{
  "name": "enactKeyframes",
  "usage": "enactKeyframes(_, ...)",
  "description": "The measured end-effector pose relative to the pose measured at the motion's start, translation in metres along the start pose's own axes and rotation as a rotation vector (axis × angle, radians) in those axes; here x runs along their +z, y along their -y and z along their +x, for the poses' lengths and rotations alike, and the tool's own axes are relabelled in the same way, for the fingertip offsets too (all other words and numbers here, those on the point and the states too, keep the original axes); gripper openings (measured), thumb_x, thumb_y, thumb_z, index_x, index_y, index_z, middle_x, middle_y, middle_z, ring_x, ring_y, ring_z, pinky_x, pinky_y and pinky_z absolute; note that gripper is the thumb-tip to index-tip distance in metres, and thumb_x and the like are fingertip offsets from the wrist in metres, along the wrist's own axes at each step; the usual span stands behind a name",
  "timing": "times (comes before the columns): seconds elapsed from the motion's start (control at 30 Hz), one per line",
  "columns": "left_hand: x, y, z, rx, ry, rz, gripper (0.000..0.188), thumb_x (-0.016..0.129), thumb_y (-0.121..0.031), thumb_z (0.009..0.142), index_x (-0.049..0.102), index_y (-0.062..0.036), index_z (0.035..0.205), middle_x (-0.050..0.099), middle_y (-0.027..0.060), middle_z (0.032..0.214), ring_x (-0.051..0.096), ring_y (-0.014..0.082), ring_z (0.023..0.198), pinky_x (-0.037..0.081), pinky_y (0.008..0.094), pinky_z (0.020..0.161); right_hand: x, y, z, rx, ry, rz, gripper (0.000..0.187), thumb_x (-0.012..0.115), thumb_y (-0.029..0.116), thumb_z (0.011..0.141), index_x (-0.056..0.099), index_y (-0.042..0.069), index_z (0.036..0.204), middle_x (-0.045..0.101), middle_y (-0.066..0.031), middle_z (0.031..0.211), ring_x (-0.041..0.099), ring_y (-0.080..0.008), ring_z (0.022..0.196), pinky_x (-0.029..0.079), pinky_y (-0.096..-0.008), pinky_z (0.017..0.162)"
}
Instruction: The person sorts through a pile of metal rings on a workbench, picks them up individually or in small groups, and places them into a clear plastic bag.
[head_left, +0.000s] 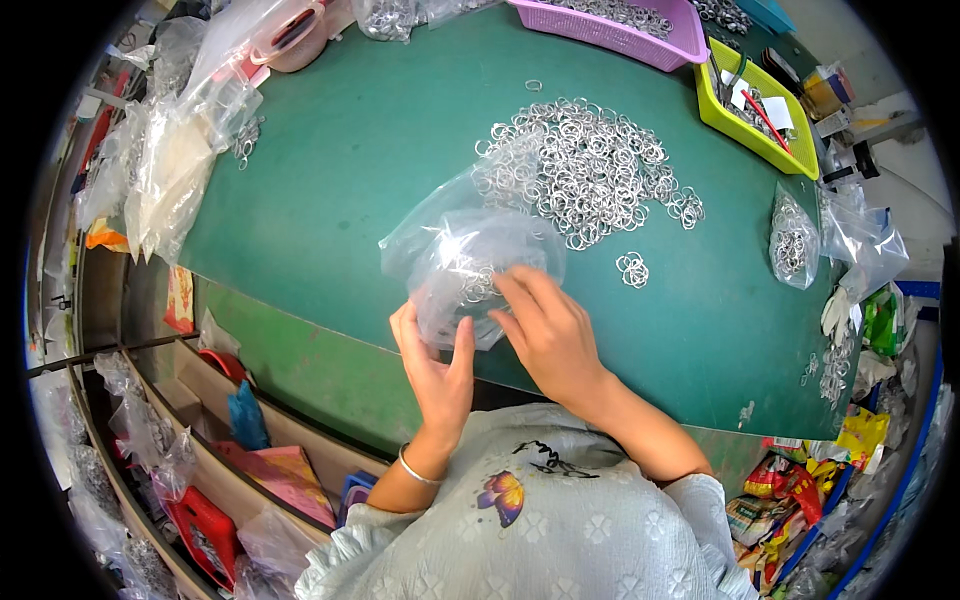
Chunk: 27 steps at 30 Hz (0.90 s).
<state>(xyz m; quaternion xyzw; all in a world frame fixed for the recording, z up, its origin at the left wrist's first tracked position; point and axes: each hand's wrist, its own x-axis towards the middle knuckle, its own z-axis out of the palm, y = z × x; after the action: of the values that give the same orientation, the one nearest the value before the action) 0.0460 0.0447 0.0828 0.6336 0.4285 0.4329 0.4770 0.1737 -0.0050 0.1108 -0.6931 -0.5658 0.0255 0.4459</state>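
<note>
A clear plastic bag [425, 245] with a small cluster of metal rings inside lies at the near edge of the green table. My left hand [437, 375] cups the bag's near left side, thumb apart from the fingers, gripping the film. From the right, my right hand [550, 330] has its fingers bent at the bag, next to the rings inside; its fingertips are partly hidden by the film. Just beyond the bag spreads a big pile of silver metal rings [600, 175], which the bag's far part overlaps. A small group of rings [632, 269] sits apart, right of my right hand.
On the green table [330, 180], a purple basket [640, 35] of rings and a lime basket [750, 115] with tools stand at the far right. A filled bag [792, 240] lies at the right edge. Plastic bags [175, 150] cover the left corner; a drawer [270, 450] is below.
</note>
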Motion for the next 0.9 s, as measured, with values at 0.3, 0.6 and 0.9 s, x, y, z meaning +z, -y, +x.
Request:
enactKeyframes(0.3, -0.009, 0.008, -0.002, -0.033, 0.05, 0.083, 0.052, 0.066, 0.0, 0.084, 0.042, 0.0039, 0.13, 0.041, 0.0128, 0.121, 0.047, 0.023, 0.111, 0.04, 0.0323, 0.095, -0.061, -0.087, -0.023, 0.316, -0.036, -0.511, 0.021, 0.074, 0.01, 0.074, 0.064, 0.001, 0.091, 0.06, -0.0106, 0.089, 0.052, -0.0274, 0.088, 0.039, -0.038, 0.08)
enactKeyframes(0.6, -0.01, 0.008, -0.001, -0.015, 0.057, 0.109, 0.051, 0.065, 0.0, 0.084, 0.043, 0.0029, 0.13, 0.041, 0.0128, 0.121, 0.047, 0.0234, 0.112, 0.04, 0.0328, 0.095, -0.082, -0.102, -0.036, 0.453, -0.104, -0.148, 0.006, 0.068, 0.002, 0.08, 0.066, 0.003, 0.086, 0.065, -0.005, 0.08, 0.055, -0.0159, 0.072, 0.042, -0.028, 0.066)
enactKeyframes(0.9, -0.009, 0.012, -0.001, -0.035, 0.043, 0.091, 0.051, 0.066, 0.0, 0.083, 0.044, 0.0027, 0.129, 0.042, 0.0132, 0.119, 0.047, 0.024, 0.111, 0.039, 0.0334, 0.095, -0.096, -0.123, -0.042, 0.746, -0.161, 0.201, 0.01, 0.063, 0.001, 0.087, 0.065, -0.003, 0.096, 0.063, -0.0005, 0.075, 0.053, -0.0053, 0.067, 0.045, -0.0218, 0.062)
